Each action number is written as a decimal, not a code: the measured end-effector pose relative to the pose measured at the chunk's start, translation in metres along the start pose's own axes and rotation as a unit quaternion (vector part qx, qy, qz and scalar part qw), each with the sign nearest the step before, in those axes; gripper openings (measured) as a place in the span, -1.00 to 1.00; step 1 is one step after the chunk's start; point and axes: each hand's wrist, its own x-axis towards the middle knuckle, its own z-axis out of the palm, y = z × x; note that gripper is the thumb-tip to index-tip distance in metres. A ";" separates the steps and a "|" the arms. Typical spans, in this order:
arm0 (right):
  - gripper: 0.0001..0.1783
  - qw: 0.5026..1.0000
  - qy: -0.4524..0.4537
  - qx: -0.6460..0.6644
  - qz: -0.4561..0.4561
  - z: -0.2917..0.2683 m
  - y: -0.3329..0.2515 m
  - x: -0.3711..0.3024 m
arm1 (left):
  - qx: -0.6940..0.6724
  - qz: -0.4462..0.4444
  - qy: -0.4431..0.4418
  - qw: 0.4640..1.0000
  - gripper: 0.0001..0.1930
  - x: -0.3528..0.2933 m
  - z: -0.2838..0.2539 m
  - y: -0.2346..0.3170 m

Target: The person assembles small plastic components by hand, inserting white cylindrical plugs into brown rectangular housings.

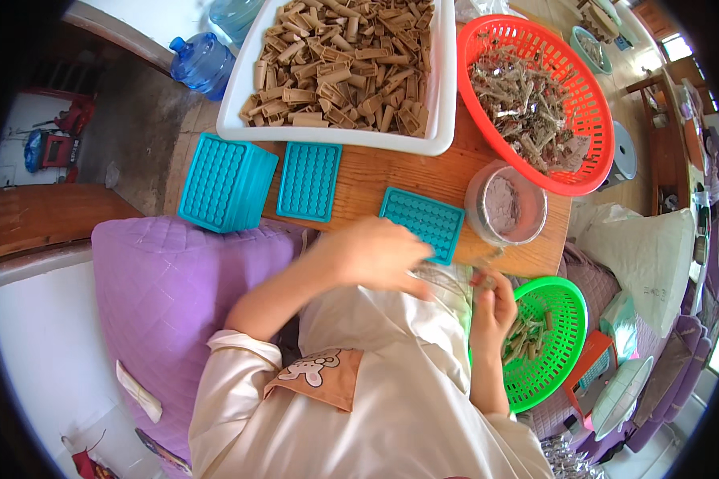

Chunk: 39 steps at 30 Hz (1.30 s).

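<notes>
My left hand (375, 255) is smeared by motion above my lap, beside the near edge of a teal tray (427, 214) with rows of round hollows. Its fingers are too blurred to show any grip. My right hand (494, 302) is closed, fingertips pinching a small greyish-brown piece (488, 283), whose kind I cannot make out. Just right of that forearm, a green plastic basket (574, 327) holds several slim greyish-brown pieces (527, 337). A round clear tub (478, 209) with grey residue inside stands at the tray's right.
On the wooden table (375, 172) are a white bin (335, 140) of brown half-tube pieces (335, 64), a red basket (465, 76) of greyish scraps, a second teal tray (310, 182) and a teal tray stack (220, 184). A purple quilted cover (160, 271) lies left.
</notes>
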 end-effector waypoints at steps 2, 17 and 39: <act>-0.76 0.992 0.112 -0.062 0.006 -0.033 0.017 -0.014 | 0.042 -0.065 0.020 0.997 -0.60 -0.014 -0.038 -0.020; -0.75 0.804 -0.020 -0.594 -0.020 -0.098 -0.057 0.044 | 0.280 0.097 0.342 0.892 -0.89 0.068 -0.111 -0.105; -0.75 0.784 -0.101 -0.505 -0.347 0.042 -0.045 0.321 | -0.739 -0.157 0.045 0.654 -0.69 -0.093 -0.013 -0.018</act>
